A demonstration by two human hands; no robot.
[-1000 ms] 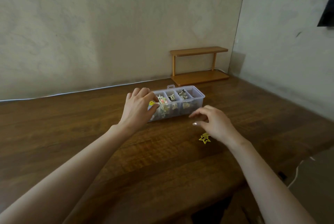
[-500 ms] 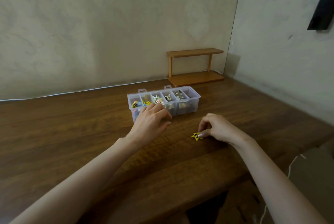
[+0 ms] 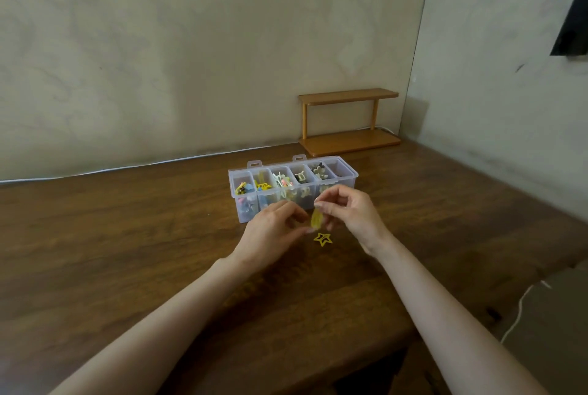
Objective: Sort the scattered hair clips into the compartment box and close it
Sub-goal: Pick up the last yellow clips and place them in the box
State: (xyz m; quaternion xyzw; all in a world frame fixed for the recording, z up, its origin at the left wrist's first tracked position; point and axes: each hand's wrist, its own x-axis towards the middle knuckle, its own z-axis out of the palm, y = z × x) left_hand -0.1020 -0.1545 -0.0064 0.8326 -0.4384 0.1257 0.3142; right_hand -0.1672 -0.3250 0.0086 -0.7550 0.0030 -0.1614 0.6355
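Note:
A clear plastic compartment box [image 3: 346, 177] stands open on the wooden table, its sections holding several small hair clips. Just in front of it, above the table, a yellow clip [image 3: 317, 219] hangs blurred between my two hands. My right hand [image 3: 351, 213] pinches the clip's top end with thumb and forefinger. My left hand [image 3: 275, 230] touches its lower end with curled fingertips. A second yellow star-shaped clip [image 3: 323, 239] lies flat on the table right below them.
A small two-tier wooden shelf [image 3: 348, 120] stands against the back wall behind the box. A white cable [image 3: 127, 168] runs along the wall's foot. The table's near edge drops off at the lower right, with another cable [image 3: 521, 308] on the floor there.
My right hand has lifted a yellow clip off the table toward the box. My left hand has come back from the box to meet it. One star clip stays on the table.

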